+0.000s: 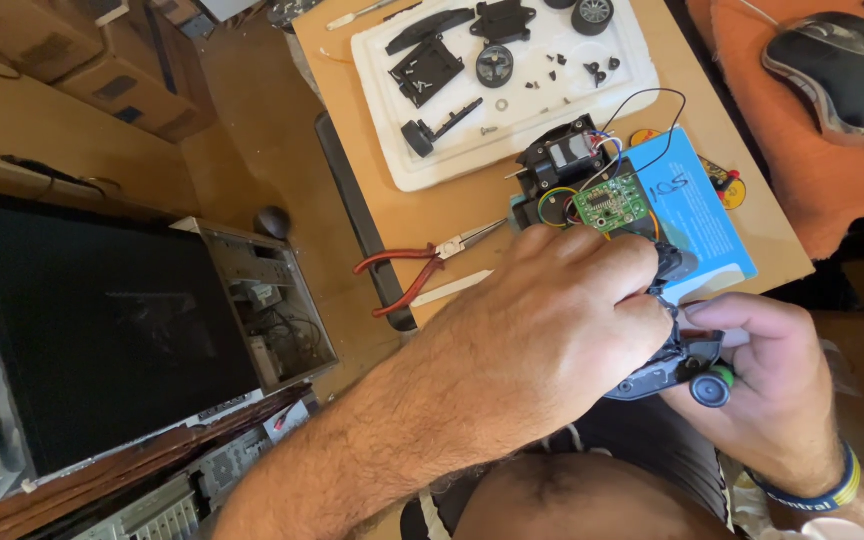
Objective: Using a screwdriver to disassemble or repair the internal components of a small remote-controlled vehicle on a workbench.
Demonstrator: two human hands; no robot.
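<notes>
Head view: a black toy-car chassis (pixel 667 362) with a green-hubbed wheel (pixel 712 386) is held over the lap, at the table (pixel 402 215) edge, cradled in the right hand (pixel 777 385), whose fingers are closed around it, and pinched from above by the left hand (pixel 542 330). Listed on the table: green circuit board (pixel 608 205), red-handled pliers (pixel 422 262), white tray (pixel 422 170) of small black parts, blue card (pixel 697 215).

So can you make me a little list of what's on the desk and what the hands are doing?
left hand: over the black toy car part, fingers curled on it
right hand: holds the same part from below
green circuit board: on the desk, wires attached
red pliers: lying on the desk, left of the hands
white tray: holds small black pieces and wheels
computer mouse: on orange cloth, far right
blue card: under the board
</notes>
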